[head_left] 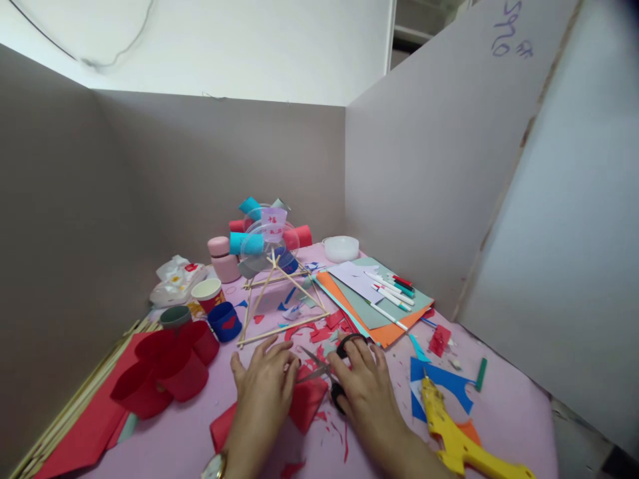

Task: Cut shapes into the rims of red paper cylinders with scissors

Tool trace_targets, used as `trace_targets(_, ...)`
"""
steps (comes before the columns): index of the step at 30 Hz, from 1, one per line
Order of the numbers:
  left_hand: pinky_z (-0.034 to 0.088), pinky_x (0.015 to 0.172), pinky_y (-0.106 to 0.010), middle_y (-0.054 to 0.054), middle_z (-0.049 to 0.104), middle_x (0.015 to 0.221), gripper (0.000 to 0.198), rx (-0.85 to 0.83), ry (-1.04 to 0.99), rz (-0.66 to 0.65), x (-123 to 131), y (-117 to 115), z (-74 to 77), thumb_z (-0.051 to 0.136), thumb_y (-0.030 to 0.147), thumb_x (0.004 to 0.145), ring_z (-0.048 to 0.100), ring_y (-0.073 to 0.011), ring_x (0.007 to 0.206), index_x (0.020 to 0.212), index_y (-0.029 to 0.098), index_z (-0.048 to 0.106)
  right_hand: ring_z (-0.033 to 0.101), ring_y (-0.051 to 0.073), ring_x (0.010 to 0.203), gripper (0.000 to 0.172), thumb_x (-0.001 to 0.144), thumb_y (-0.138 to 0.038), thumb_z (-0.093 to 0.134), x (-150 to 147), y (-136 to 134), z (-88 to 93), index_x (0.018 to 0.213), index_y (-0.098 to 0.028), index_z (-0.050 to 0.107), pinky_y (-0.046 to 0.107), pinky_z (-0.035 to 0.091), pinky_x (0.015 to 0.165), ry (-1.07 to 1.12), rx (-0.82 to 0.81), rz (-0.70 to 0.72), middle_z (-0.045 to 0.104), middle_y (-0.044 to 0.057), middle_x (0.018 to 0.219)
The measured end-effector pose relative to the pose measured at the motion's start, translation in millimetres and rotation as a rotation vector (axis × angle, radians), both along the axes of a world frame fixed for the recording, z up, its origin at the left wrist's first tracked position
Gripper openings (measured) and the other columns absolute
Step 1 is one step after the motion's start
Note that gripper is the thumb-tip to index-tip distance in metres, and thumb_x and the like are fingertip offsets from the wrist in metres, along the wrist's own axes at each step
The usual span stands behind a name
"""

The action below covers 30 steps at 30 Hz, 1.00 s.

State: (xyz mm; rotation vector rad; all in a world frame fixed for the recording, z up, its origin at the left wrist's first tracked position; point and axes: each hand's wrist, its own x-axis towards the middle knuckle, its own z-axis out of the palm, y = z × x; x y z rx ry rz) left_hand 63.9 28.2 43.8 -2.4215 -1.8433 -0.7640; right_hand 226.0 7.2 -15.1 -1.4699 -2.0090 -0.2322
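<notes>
My right hand [364, 379] has its fingers at the black handles of a pair of scissors [319, 368], whose blades are apart and point left toward my other hand. Low over the table, my left hand [267, 376] has its fingers spread, with nothing visible gripped in it. Red paper [307, 402] lies beneath and between both hands, partly hidden by the left forearm. Red scraps [324, 329] are scattered just beyond the scissors. Beyond my left hand stands a frame of thin wooden sticks [279, 332].
Red paper cups [182, 376] and a blue ring with a heart [224, 322] stand left. A wheel with coloured cups [269, 233] and a pink bottle [223, 259] are behind. Markers [394, 289] lie on paper sheets [374, 319]; a yellow glue gun [449, 432] is at right.
</notes>
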Motion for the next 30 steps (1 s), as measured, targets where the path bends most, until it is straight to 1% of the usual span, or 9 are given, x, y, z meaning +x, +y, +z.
trace_targets(5,0.019,0.096,-0.070,-0.011,0.075,0.106,0.023,-0.022,0.014,0.000,-9,3,7.0,0.048,0.023,0.086,0.057,-0.0361,0.113,0.080,0.023,0.070,0.047,0.035,0.118,0.058,0.065,-0.011,0.076,1,-2,-0.5,0.118,-0.025,0.057,0.055,0.033,0.098,0.036,-0.070,-0.032,0.057,0.013,0.123)
trace_targets(8,0.024,0.098,-0.065,-0.009,0.077,0.100,0.024,-0.058,0.014,-0.018,-15,5,10.8,0.047,0.026,0.088,0.063,-0.0315,0.104,0.082,0.022,0.070,0.047,0.036,0.118,0.059,0.066,-0.010,0.073,0,-2,-3.4,0.120,-0.023,0.056,0.055,0.034,0.098,0.048,-0.093,-0.052,0.056,0.015,0.123)
trace_targets(14,0.031,0.100,-0.057,-0.008,0.076,0.102,0.022,-0.136,0.000,-0.008,-27,10,11.6,0.048,0.024,0.091,0.065,-0.0255,0.103,0.094,0.017,0.069,0.049,0.035,0.113,0.055,0.069,-0.012,0.070,-1,-1,-8.5,0.122,-0.018,0.056,0.051,0.039,0.094,0.102,-0.100,-0.044,0.054,0.018,0.121)
trace_targets(18,0.029,0.102,-0.059,-0.010,0.074,0.111,0.031,-0.169,-0.051,-0.009,-35,12,14.5,0.041,0.028,0.092,0.063,-0.0284,0.108,0.105,0.018,0.067,0.049,0.034,0.111,0.054,0.071,-0.014,0.069,1,-1,-9.8,0.123,-0.019,0.054,0.049,0.040,0.092,0.111,-0.123,-0.022,0.054,0.017,0.118)
trace_targets(21,0.028,0.105,-0.059,-0.014,0.068,0.121,0.043,-0.181,-0.111,0.016,-52,10,21.3,0.034,0.035,0.091,0.059,-0.0320,0.114,0.116,0.016,0.062,0.049,0.035,0.111,0.053,0.072,-0.015,0.067,2,0,-11.7,0.123,-0.019,0.054,0.050,0.041,0.091,0.098,-0.141,-0.002,0.054,0.017,0.118)
trace_targets(23,0.036,0.102,-0.053,-0.016,0.065,0.126,0.050,-0.206,-0.155,0.038,-71,3,25.6,0.032,0.040,0.089,0.057,-0.0315,0.117,0.121,0.013,0.058,0.048,0.036,0.112,0.052,0.073,-0.014,0.066,2,0,-12.5,0.124,-0.017,0.054,0.051,0.040,0.092,0.093,-0.143,0.006,0.054,0.017,0.118)
trace_targets(25,0.040,0.102,-0.047,-0.018,0.061,0.130,0.054,-0.246,-0.185,0.057,-94,-8,27.0,0.033,0.041,0.086,0.056,-0.0300,0.119,0.124,0.009,0.054,0.048,0.036,0.113,0.051,0.074,-0.014,0.065,2,-2,-12.0,0.124,-0.017,0.054,0.051,0.038,0.094,0.106,-0.147,0.009,0.054,0.017,0.118)
trace_targets(28,0.049,0.094,-0.040,-0.015,0.056,0.137,0.057,-0.352,-0.217,0.044,-123,-32,19.1,0.034,0.040,0.085,0.056,-0.0269,0.120,0.131,0.011,0.049,0.047,0.035,0.112,0.051,0.074,-0.014,0.065,0,-4,-10.0,0.124,-0.017,0.054,0.049,0.038,0.094,0.157,-0.184,0.032,0.053,0.016,0.118)
trace_targets(30,0.033,0.107,-0.043,-0.008,0.043,0.147,0.063,-0.496,-0.182,-0.054,-133,-50,5.9,0.048,0.031,0.077,0.038,-0.0264,0.134,0.138,0.017,0.042,0.047,0.034,0.111,0.052,0.073,-0.012,0.064,-1,-6,-9.1,0.124,-0.017,0.054,0.048,0.038,0.093,0.208,-0.238,0.070,0.053,0.016,0.118)
